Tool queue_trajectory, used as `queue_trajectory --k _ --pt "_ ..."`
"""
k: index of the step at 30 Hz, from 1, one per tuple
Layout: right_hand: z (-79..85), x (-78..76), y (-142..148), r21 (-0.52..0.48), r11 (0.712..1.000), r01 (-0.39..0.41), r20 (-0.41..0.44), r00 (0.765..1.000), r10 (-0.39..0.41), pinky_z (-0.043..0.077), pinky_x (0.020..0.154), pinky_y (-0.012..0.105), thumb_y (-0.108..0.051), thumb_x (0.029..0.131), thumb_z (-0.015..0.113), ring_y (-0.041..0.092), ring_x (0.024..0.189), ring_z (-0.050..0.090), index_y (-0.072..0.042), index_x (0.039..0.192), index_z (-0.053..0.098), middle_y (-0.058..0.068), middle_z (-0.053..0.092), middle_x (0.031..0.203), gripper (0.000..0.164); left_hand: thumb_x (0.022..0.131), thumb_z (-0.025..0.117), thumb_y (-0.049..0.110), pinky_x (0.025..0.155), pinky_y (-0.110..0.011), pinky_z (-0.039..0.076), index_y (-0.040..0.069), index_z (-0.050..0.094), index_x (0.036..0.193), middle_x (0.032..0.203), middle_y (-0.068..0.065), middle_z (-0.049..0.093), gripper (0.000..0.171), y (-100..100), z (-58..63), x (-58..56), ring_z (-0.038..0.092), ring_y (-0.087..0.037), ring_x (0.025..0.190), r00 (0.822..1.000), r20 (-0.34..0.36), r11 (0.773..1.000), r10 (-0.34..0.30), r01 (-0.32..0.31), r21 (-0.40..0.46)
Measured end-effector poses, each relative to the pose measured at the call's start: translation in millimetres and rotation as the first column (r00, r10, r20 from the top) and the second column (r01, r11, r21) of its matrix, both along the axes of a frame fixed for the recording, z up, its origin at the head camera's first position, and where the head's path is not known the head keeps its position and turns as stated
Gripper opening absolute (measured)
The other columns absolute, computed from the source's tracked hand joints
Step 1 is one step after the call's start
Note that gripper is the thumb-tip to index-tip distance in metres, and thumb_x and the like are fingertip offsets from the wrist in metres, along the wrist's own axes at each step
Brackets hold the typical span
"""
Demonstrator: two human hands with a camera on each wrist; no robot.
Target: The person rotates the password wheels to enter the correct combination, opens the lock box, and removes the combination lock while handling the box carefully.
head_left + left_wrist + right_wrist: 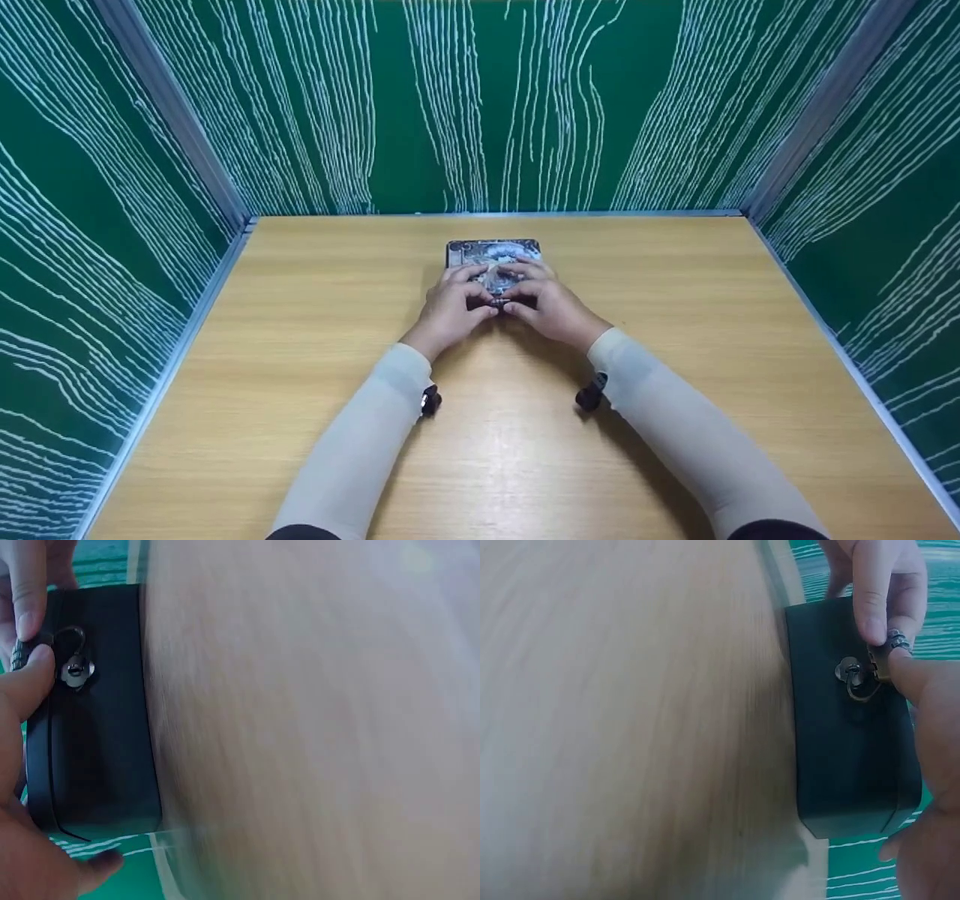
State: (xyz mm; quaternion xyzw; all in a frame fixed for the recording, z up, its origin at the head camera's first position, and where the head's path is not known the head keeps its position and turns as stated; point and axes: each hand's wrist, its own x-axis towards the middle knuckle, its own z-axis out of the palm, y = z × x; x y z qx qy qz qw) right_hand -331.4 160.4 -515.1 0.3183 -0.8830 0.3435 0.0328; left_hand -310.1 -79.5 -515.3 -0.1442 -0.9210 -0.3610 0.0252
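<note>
A small black box (pixel 105 735) with a patterned grey-blue lid (pixel 499 251) lies on the table. On its near side is a metal hasp (pixel 76 672), through which runs the shackle of a small combination padlock (pixel 882 664). My left hand (pixel 450 306) and right hand (pixel 556 309) meet at this side, thumbs and index fingers pinching the padlock from either end. Ridged number dials (pixel 898 639) show between the fingertips in the right wrist view. The other fingers of both hands rest over the lid. The padlock's body is partly hidden by the thumbs.
The wooden table (pixel 345 285) spreads around the box on all sides. Green walls (pixel 525 105) with white wavy lines stand behind and at both sides, joined by grey metal posts (pixel 176 105). Small dark cameras (pixel 589 397) sit on both wrists.
</note>
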Motion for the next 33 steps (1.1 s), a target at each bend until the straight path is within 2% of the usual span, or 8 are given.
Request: queue_trajectory --k 7,10,13,16,19,21,27,33 --pt "15.3 9.7 -2.9 0.074 0.997 0.011 -0.113 0.994 -0.002 0.034 0.140 0.061 -0.021 0.106 0.083 0.038 0.167 0.039 -0.015 0.121 0.087 0.006 0.057 0.170 0.017 0.103 0.086 0.034 0.138 -0.066 0.024 0.024 0.090 0.114 0.168 0.002 0.060 0.015 -3.3 7.1 8.2 0.039 -0.030 0.165 0.992 -0.130 0.995 0.008 -0.021 -0.098" --pt "22.4 15.8 -2.3 0.070 0.997 0.029 -0.147 0.989 -0.019 0.047 0.133 0.055 -0.024 0.105 0.084 0.033 0.156 0.048 -0.017 0.120 0.087 0.005 0.062 0.161 0.017 0.104 0.084 0.033 0.132 -0.060 0.030 0.022 0.090 0.114 0.150 0.001 0.067 0.016 -6.5 11.4 11.1 0.046 -0.029 0.157 0.981 -0.192 0.994 -0.023 0.002 -0.112" --pt "26.6 22.0 -0.7 0.054 0.998 0.024 -0.166 0.986 -0.014 0.060 0.118 0.050 -0.025 0.104 0.086 0.030 0.134 0.062 -0.014 0.119 0.085 0.008 0.072 0.140 0.019 0.106 0.082 0.029 0.125 -0.057 0.038 0.020 0.089 0.118 0.130 0.000 0.072 0.017 -9.3 16.2 14.6 0.057 -0.028 0.142 0.968 -0.243 0.989 -0.069 0.035 -0.143" --pt "29.5 29.2 -0.8 0.018 1.000 0.002 -0.097 0.995 0.000 0.066 0.108 0.049 -0.022 0.104 0.085 0.031 0.119 0.074 -0.009 0.123 0.083 0.012 0.080 0.125 0.023 0.106 0.080 0.025 0.123 -0.054 0.047 0.018 0.087 0.121 0.124 -0.002 0.080 0.018 -10.9 20.4 18.5 0.067 -0.029 0.132 0.957 -0.269 0.984 -0.113 0.071 -0.161" --pt "32.3 36.4 -2.1 -0.020 1.000 0.018 0.032 0.999 -0.018 0.068 0.105 0.050 -0.018 0.106 0.081 0.033 0.115 0.080 -0.008 0.128 0.082 0.013 0.085 0.124 0.024 0.106 0.079 0.021 0.121 -0.051 0.054 0.016 0.086 0.123 0.126 -0.004 0.085 0.018 -10.7 22.7 22.3 0.073 -0.029 0.127 0.953 -0.266 0.983 -0.146 0.110 -0.145" --pt "34.8 39.6 -3.1 -0.041 0.998 0.046 0.108 0.993 -0.042 0.068 0.106 0.048 -0.016 0.107 0.080 0.032 0.116 0.081 -0.007 0.130 0.082 0.014 0.085 0.125 0.025 0.107 0.079 0.019 0.119 -0.049 0.058 0.015 0.086 0.122 0.126 -0.005 0.086 0.018 -9.8 23.2 24.4 0.075 -0.029 0.125 0.952 -0.261 0.984 -0.159 0.130 -0.125" --pt "38.6 42.4 -3.7 -0.115 0.990 0.077 0.274 0.961 -0.043 0.071 0.086 0.034 -0.010 0.107 0.078 0.026 0.098 0.082 -0.004 0.124 0.085 0.012 0.086 0.109 0.019 0.107 0.078 0.016 0.116 -0.044 0.061 0.013 0.086 0.122 0.124 -0.006 0.086 0.017 -6.3 22.5 29.1 0.077 -0.028 0.123 0.954 -0.246 0.984 -0.170 0.152 -0.090" --pt "31.8 43.4 -2.7 -0.094 0.992 0.086 0.266 0.962 -0.058 0.071 0.090 0.032 -0.008 0.102 0.081 0.024 0.101 0.082 -0.009 0.117 0.088 0.010 0.088 0.109 0.016 0.106 0.081 0.022 0.110 -0.043 0.063 0.012 0.086 0.124 0.121 -0.007 0.084 0.021 -5.3 21.3 32.5 0.075 -0.027 0.117 0.973 -0.132 0.981 -0.187 0.178 -0.078"
